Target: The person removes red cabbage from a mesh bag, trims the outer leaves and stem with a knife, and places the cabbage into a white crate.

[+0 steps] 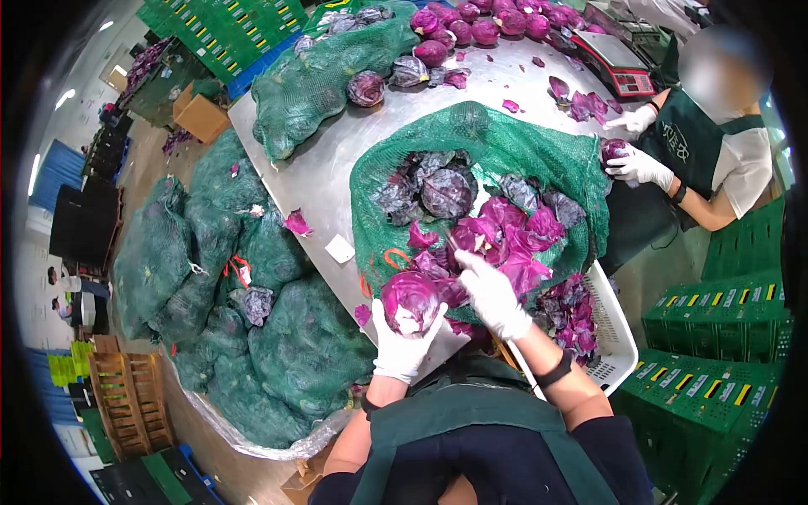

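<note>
My left hand point(401, 349), in a white glove, holds a peeled purple cabbage point(410, 296) from below, its pale stem end facing me. Just right of it my right hand point(492, 296), also gloved, has its fingers closed around a thin tool point(454, 242), probably a knife; the grip is partly hidden. Beyond both hands an open green mesh bag point(471, 126) lies on the metal table point(316, 198). Dull unpeeled cabbages point(447, 193) and loose bright purple leaves point(505, 227) are in it.
A co-worker's gloved hands point(644, 166) hold a cabbage at the right. Full mesh bags point(303, 353) lie left; another bag point(328, 76) rests on the table. Beyond are peeled cabbages point(486, 32) and a red scale point(633, 82). A white basket point(621, 337) holds leaves beside green crates point(699, 404).
</note>
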`<action>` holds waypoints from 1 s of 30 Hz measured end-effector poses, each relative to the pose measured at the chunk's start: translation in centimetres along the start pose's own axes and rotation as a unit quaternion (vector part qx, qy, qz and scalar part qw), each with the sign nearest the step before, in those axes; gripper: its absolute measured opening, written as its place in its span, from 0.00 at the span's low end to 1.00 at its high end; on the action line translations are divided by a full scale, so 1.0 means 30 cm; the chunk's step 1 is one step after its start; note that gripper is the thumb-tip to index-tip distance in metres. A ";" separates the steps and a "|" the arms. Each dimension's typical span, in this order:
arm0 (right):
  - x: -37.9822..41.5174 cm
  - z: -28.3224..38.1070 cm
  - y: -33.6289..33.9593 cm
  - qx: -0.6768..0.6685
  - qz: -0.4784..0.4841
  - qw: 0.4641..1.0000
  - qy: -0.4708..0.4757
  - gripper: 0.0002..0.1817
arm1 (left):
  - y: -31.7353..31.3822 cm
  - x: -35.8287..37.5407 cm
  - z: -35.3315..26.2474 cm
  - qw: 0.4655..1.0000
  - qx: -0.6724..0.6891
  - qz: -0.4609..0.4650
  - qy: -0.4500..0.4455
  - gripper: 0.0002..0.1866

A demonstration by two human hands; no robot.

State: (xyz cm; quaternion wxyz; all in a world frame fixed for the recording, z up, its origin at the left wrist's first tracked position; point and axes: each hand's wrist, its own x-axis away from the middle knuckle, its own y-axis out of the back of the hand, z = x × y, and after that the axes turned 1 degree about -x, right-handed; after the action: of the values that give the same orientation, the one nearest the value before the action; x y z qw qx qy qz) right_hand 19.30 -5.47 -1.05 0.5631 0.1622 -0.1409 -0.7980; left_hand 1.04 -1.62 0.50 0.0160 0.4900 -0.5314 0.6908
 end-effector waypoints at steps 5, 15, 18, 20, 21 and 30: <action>0.065 0.197 -0.074 0.006 0.085 0.995 -0.043 0.30 | 0.032 -0.067 0.029 0.995 -0.012 0.060 -0.074 0.41; -0.029 -0.059 -0.093 -0.060 -0.076 0.995 -0.019 0.11 | -0.001 -0.048 0.056 0.993 0.039 0.092 -0.070 0.35; -0.088 -0.050 -0.022 -0.390 -0.121 0.860 -0.307 0.13 | 0.020 -0.027 0.020 0.995 0.038 0.083 -0.030 0.36; -0.089 -0.129 0.050 -0.380 -0.116 0.886 -0.240 0.12 | 0.021 -0.024 -0.012 0.995 0.038 0.094 -0.005 0.37; -0.080 -0.137 0.058 -0.341 -0.089 0.914 -0.200 0.15 | 0.004 -0.012 -0.027 0.997 0.027 0.070 -0.007 0.38; 0.040 0.139 -0.059 0.073 0.101 0.979 0.162 0.32 | 0.016 -0.009 -0.024 0.988 -0.144 0.038 -0.030 0.41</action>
State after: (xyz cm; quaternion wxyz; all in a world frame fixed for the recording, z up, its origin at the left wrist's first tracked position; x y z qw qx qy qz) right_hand 15.67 -5.85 1.89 0.6432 0.3150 -0.1212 -0.6873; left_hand 0.44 -1.14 0.00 0.0445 0.4823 -0.6438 0.5924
